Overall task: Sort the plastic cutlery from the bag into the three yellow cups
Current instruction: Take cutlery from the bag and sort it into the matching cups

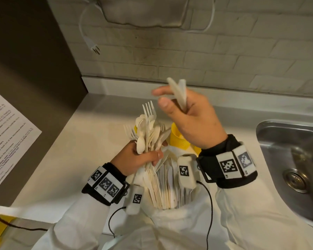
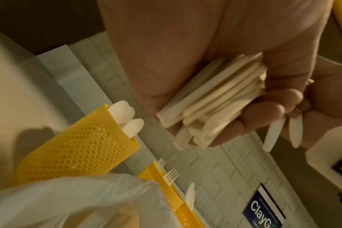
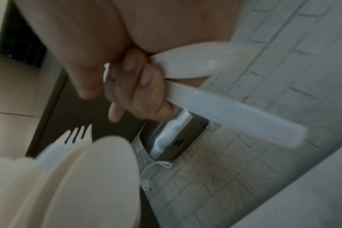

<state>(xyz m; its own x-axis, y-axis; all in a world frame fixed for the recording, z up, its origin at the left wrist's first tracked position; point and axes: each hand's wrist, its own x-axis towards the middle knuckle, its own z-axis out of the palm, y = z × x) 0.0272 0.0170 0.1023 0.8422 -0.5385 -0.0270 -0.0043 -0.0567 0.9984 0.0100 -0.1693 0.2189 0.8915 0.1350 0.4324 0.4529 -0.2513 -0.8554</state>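
Observation:
My left hand (image 1: 148,156) grips a thick bundle of white plastic cutlery (image 1: 147,132), forks and spoons pointing up, over the open white bag (image 1: 170,224). More cutlery (image 1: 166,186) stands inside the bag. In the left wrist view my fingers (image 2: 263,111) curl round the bundle's handles (image 2: 215,104). My right hand (image 1: 172,101) is raised above the cups and holds two white pieces (image 1: 178,92); its wrist view shows fingers (image 3: 139,86) curled round a spoon-like piece (image 3: 197,64) and a long flat one (image 3: 234,114). The yellow perforated cups hold spoons (image 2: 74,148), forks (image 2: 156,174) and a knife (image 2: 185,216). The hands largely hide them in the head view (image 1: 179,139).
A steel sink (image 1: 287,150) is set into the counter at the right. A dark panel (image 1: 34,69) with a printed sheet (image 1: 7,138) stands at the left. A loose plug (image 1: 95,47) hangs from a wall unit (image 1: 143,11) on the brick wall.

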